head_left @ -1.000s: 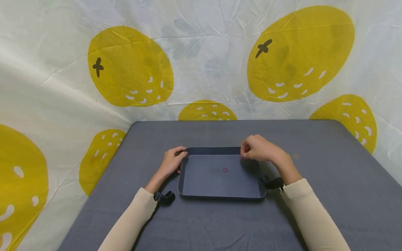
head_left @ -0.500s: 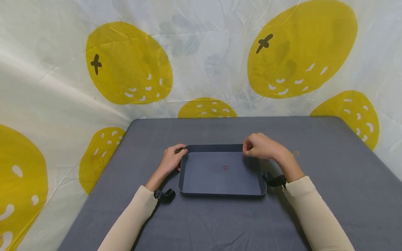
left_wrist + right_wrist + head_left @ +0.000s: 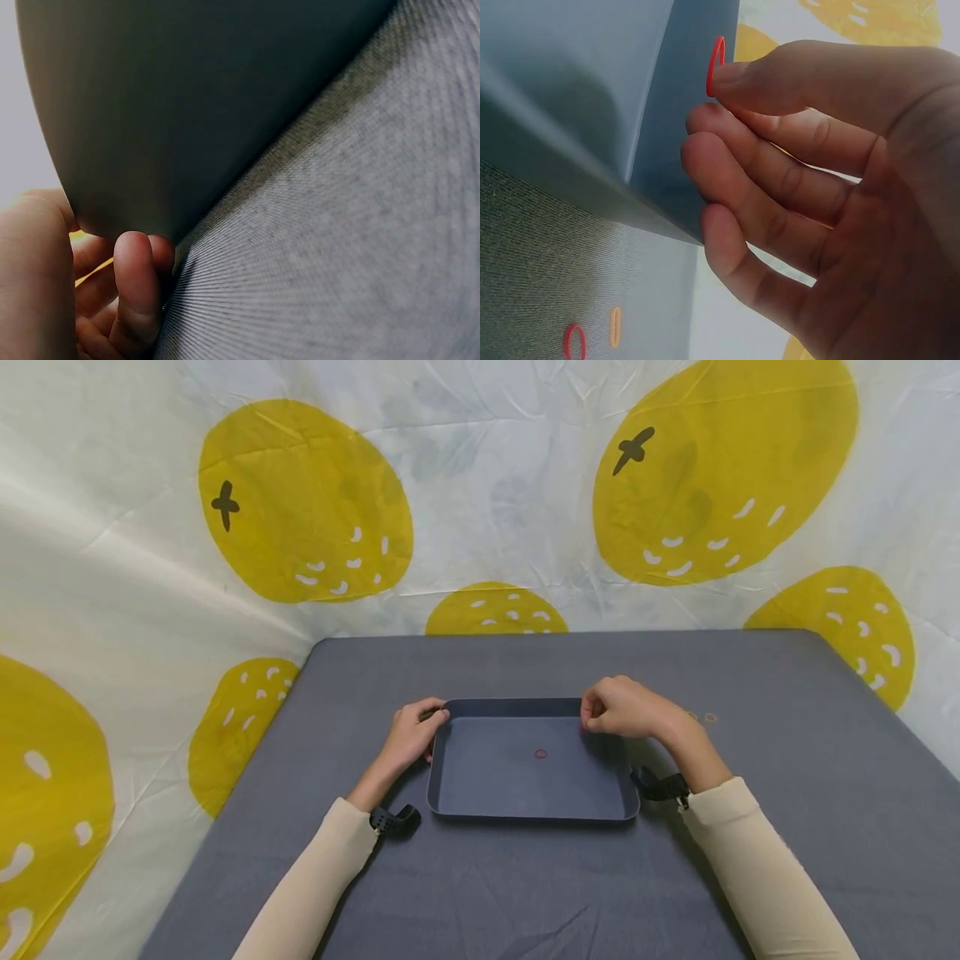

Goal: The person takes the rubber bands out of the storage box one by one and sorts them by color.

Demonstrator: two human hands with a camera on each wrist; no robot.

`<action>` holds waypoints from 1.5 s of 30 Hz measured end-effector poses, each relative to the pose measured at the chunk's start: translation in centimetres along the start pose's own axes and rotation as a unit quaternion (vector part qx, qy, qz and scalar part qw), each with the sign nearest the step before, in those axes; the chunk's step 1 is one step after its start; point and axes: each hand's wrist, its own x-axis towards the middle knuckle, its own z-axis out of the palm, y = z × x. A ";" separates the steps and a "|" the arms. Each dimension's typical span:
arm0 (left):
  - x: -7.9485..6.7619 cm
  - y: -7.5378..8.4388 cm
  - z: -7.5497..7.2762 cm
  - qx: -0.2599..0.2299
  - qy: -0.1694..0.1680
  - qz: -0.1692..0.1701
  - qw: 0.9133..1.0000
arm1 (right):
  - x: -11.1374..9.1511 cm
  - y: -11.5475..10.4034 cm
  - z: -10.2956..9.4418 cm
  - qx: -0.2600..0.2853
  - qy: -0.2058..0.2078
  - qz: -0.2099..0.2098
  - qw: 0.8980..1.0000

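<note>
A dark grey rectangular tray (image 3: 480, 797) lies on the table. My left hand (image 3: 408, 735) grips its far left corner, thumb on the rim and fingers curled against the outer wall, as the left wrist view also shows. Over the tray's far right corner, my right hand (image 3: 624, 708) pinches a small red rubber band (image 3: 710, 81) between thumb and fingertip. That band stands upright in the pinch, inside the rim. Another red rubber band (image 3: 541, 757) rests on the tray floor near the middle.
Right of the tray, a tan rubber band (image 3: 615, 328) and a red rubber band (image 3: 567, 341) lie on the grey tablecloth (image 3: 480, 893). Behind the table hangs a white curtain (image 3: 495, 510) printed with yellow fruit.
The head view has tilted down slightly, so the tray and hands sit higher in the picture. Both hands keep nearly the same place at the tray, the right one still pinching over its corner.
</note>
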 end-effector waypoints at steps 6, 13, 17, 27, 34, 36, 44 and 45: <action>0.0 -0.2 0.1 0.003 0.004 -0.006 1.000 | 0.1 0.1 0.2 -0.003 0.005 -0.006 1.000; 0.1 -0.3 0.2 0.004 0.007 -0.001 1.000 | 0.2 0.2 0.2 -0.007 0.007 -0.010 1.000; 0.2 -0.3 0.2 0.008 0.006 0.001 1.000 | 0.2 0.3 0.3 -0.004 0.006 -0.008 1.000; 0.1 -0.1 0.1 0.004 0.005 0.003 1.000 | 0.2 0.4 0.4 -0.002 0.005 -0.001 1.000; 0.2 0.0 0.2 0.008 0.007 -0.002 1.000 | 0.1 0.3 0.3 0.005 0.004 -0.002 1.000; 0.2 0.0 0.2 0.009 0.007 -0.002 1.000 | 0.1 0.3 0.3 0.004 0.003 -0.003 1.000; 0.1 -0.1 0.1 0.004 0.003 0.001 1.000 | 0.1 0.3 0.2 0.004 0.002 -0.006 1.000; 0.1 -0.2 0.1 0.004 0.003 0.000 1.000 | 0.1 0.3 0.2 0.004 0.003 -0.006 1.000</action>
